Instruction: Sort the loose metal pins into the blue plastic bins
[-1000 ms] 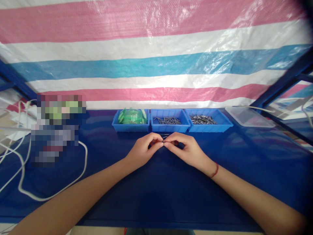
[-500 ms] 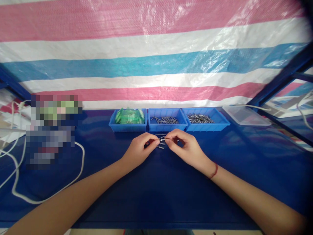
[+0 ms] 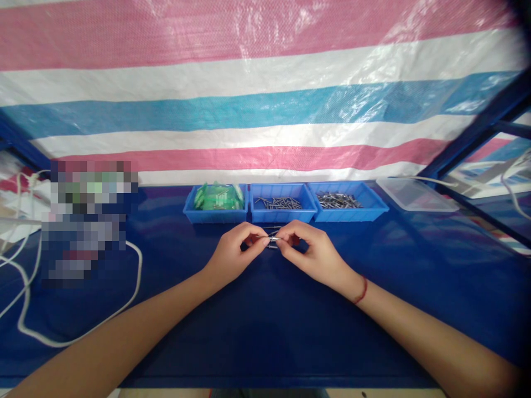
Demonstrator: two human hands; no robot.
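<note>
I see the left hand and right hand, fingers pinching two ends of a pin, over the desk toward its far edge; likely light, stiff, slick, best held by those ends.

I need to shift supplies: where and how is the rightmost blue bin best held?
Probably by the front wall of the rightmost bin, from the near side: it stands unobstructed, while the middle bin crowds the left end and the striped sheet hangs close behind. Keep it level: loose metal pieces lie inside.
</note>
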